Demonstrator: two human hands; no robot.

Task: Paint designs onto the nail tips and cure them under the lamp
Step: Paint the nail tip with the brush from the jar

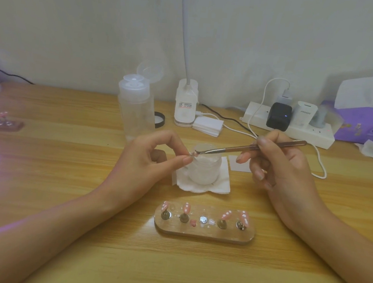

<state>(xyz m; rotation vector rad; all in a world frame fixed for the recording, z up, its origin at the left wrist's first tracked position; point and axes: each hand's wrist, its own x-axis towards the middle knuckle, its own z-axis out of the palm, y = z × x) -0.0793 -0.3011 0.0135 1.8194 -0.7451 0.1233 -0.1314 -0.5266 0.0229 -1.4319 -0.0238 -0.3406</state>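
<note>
Wooden table (63, 198) set against a pale wall. The left hand (148, 158) was pinched, thumb to forefinger, on a small pale piece (192, 156) too blurred to be identified, just over a glass jar (203, 170). The right hand (284, 170) was curled round a metal tool (248, 148), its tip touching that piece. Pink nail tips (244, 217) were mounted on a stand (202, 233) nearer the person, apart from both hands.

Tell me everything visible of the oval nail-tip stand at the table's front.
The oval clear-looking stand lies flat on the wooden table, nearest the camera; neither the left hand nor the right hand touches it. Five round metal mounts: four hold pink nail tips with white dots, the middle one is bare.
</note>
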